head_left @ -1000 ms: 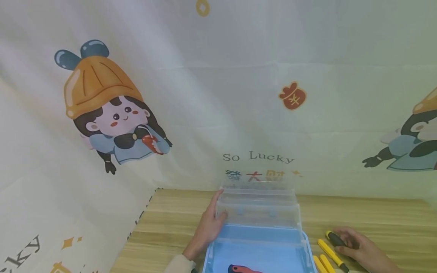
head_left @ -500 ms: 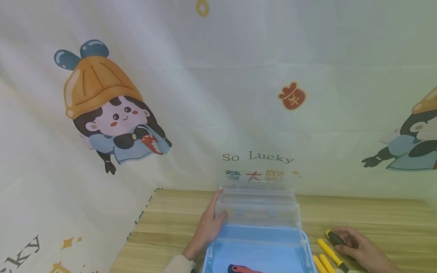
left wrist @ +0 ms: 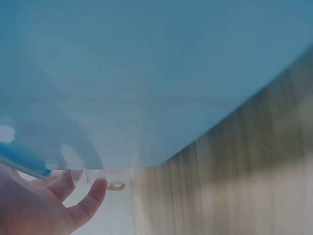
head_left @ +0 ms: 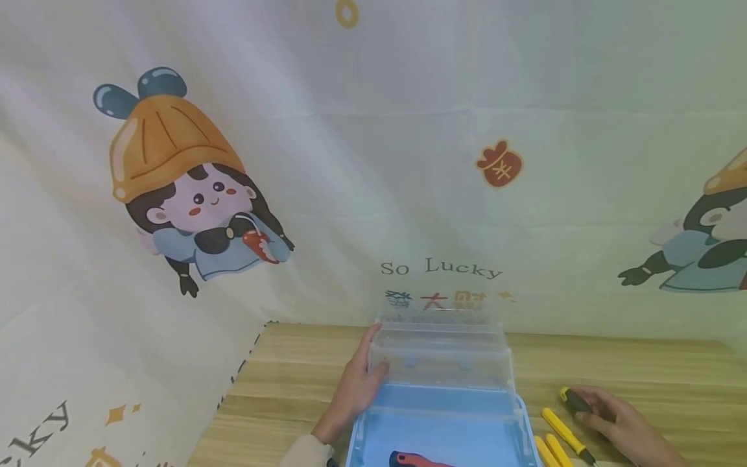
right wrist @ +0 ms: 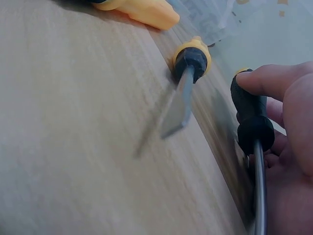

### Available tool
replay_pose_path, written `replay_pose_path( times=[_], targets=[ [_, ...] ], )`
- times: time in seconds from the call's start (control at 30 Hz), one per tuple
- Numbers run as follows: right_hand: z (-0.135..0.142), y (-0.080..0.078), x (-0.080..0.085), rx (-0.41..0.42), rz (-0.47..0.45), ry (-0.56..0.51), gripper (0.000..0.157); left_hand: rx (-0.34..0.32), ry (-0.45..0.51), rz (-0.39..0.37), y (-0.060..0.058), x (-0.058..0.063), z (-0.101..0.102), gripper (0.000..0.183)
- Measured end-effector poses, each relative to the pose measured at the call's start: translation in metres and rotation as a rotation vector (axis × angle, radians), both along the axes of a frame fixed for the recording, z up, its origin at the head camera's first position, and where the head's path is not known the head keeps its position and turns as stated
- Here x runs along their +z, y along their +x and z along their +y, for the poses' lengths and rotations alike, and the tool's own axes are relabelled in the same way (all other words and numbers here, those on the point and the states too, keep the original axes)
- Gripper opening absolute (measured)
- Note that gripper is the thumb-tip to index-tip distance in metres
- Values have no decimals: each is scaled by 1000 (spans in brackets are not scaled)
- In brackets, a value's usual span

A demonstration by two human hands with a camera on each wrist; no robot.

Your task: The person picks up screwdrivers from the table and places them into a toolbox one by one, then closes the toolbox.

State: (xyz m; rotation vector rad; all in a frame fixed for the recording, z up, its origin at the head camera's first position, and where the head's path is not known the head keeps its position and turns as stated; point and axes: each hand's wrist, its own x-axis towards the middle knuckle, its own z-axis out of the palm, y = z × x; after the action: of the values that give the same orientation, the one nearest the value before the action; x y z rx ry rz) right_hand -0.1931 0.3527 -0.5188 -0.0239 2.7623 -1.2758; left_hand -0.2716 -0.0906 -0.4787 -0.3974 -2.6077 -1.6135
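Change since half a second ago is small: your right hand (head_left: 621, 421) and the black-handled screwdriver (head_left: 576, 400) have shifted slightly, the handle's yellow end now a bit farther from the flat-bladed tool (head_left: 561, 428) beside it. Your left hand (head_left: 353, 389), the blue box (head_left: 490, 447) and the red tool (head_left: 423, 459) inside it look just as they did. For the work, that reads as the screwdriver coming under your control; it's outside the box, off its right side, and you can't tell from these views whether it's fully clear of the table (head_left: 292, 389). Pose: your right hand comes in from the lower right and grasps the screwdriver, thumb along the black handle near its yellow end, other fingers behind it, shaft running back toward your wrist. The flat-bladed tool lies near it, untouched, with a pair of yellow handles (head_left: 558, 449) between it and the box. Your left hand grasps the left edge of the clear lid (head_left: 446, 363), thumb on the inner face, forefinger stretched up along the side; the lid stands raised at the back of the box. The left wrist view is mostly blue box wall, so the far fingers there are partly hidden.
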Motion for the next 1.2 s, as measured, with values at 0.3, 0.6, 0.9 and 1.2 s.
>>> replay_pose_path(
  times=[0.3,0.6,0.9,1.2],
  targets=[
    [-1,1,2,-3,21,12,57,-10,6,-16,0,1,0,66],
    [-2,2,4,-1,25,21,57,8,-3,-21,-1,1,1,65],
    [-2,2,4,-21,6,48,58,-4,2,-7,-1,1,0,67],
    [-2,1,4,-25,-14,43,57,-5,4,4,0,0,0,67]
  ],
)
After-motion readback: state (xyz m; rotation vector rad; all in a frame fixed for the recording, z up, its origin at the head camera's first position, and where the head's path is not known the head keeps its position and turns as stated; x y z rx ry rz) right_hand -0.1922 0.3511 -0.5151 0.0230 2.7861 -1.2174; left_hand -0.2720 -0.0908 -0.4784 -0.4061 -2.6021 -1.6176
